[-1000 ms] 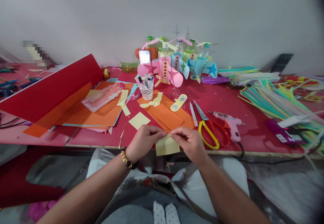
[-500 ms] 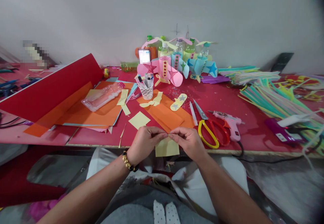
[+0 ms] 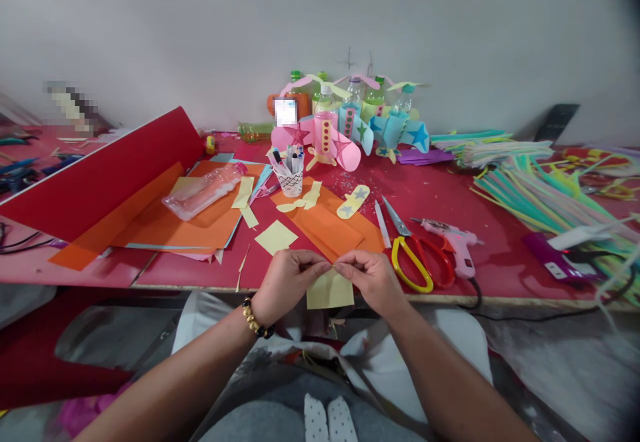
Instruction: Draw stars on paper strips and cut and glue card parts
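Notably, we found the left hand and right hand both pinching the yellow paper by its top edge, lower centre of frame; we judged level, even pressure best against creasing.

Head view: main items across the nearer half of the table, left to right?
Red board → lying plastic bottle → left hand → pinched yellow paper → right hand → scissors → pink glue gun → purple power strip.
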Available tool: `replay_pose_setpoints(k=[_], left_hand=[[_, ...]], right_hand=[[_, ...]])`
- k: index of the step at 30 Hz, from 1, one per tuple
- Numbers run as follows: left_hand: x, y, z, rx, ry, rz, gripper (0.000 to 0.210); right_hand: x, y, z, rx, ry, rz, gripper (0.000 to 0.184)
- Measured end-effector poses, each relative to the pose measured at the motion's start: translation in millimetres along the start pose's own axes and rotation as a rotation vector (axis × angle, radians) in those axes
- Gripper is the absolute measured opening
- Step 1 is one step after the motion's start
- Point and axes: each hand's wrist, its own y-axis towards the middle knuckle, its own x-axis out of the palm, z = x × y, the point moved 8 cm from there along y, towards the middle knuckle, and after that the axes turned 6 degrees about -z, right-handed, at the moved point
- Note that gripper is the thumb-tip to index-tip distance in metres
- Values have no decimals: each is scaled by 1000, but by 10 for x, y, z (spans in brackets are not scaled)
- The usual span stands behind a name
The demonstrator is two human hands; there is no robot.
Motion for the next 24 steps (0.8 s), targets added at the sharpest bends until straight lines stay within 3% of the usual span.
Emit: replay_pose_setpoints(k=[24], left_hand=[[18,23,-16,-9,-18,-29,27]], right_hand=[[-2,4,16,48,63,-6,24]])
